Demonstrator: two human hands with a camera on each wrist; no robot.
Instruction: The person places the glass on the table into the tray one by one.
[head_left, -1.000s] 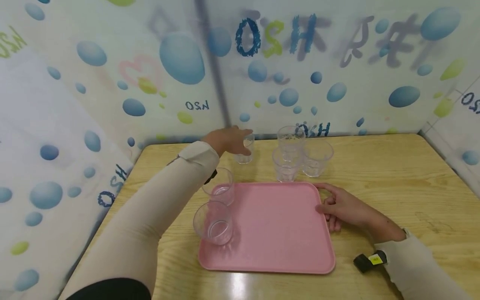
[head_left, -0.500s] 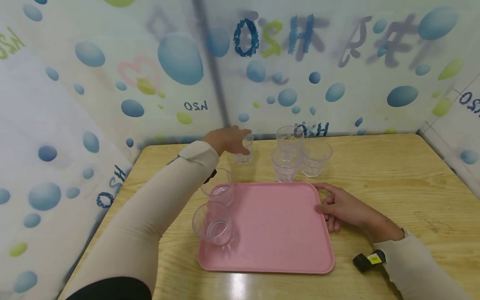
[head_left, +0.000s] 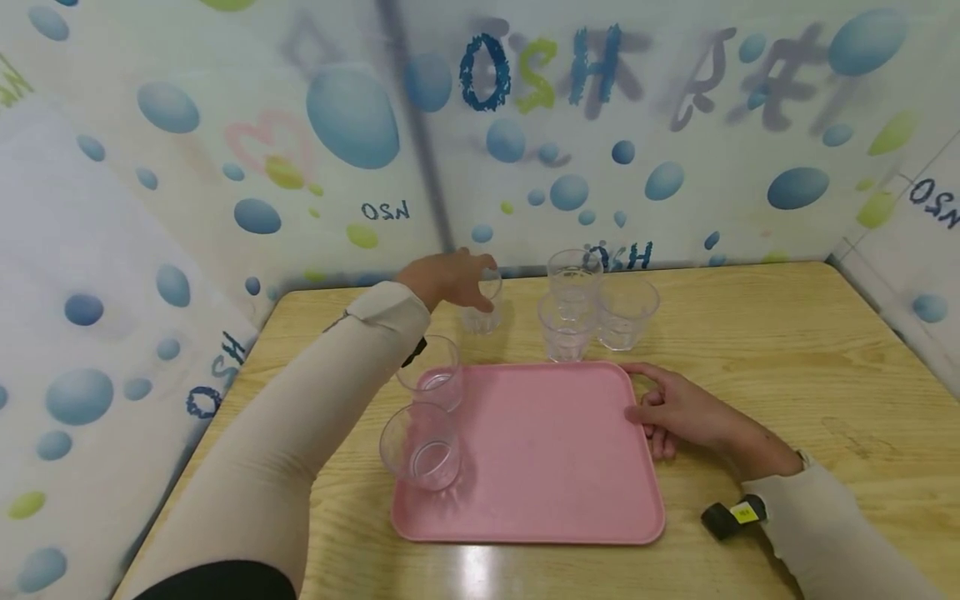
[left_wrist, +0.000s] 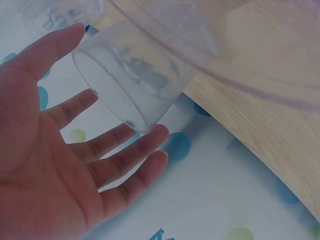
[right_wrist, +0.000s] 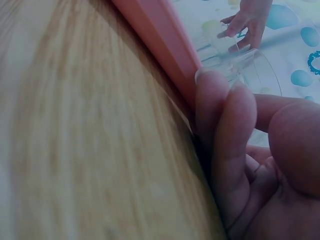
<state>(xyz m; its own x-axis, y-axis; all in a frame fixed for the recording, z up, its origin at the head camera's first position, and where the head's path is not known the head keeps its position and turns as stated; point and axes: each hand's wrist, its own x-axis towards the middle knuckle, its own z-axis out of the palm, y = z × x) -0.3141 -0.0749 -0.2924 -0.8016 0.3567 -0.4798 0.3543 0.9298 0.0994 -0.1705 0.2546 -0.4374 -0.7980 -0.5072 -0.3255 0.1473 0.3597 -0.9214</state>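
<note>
At the back of the table, my left hand point(head_left: 450, 282) holds a clear drinking glass point(head_left: 487, 315) near its rim, thumb on one side and fingers on the other. In the left wrist view this glass point(left_wrist: 140, 70) shows between the thumb and the fingertips. My right hand point(head_left: 690, 412) grips the right rim of a pink tray point(head_left: 555, 467) near its far corner. The right wrist view shows fingertips point(right_wrist: 212, 92) against the tray's edge point(right_wrist: 165, 45). Two clear glasses stand at the tray's left side, a near one point(head_left: 423, 450) and a far one point(head_left: 442, 383) partly behind the left sleeve.
Three more clear glasses point(head_left: 567, 325) stand close together behind the tray. The wooden table point(head_left: 787, 375) meets a wall covering point(head_left: 525, 192) printed with blue and green drops at its back edge. A black wrist strap point(head_left: 723, 521) hangs beside the right sleeve.
The glass at my left hand has shifted slightly toward me, most visibly at its base. My right hand and the tray keep their places, while the head view drifts a little.
</note>
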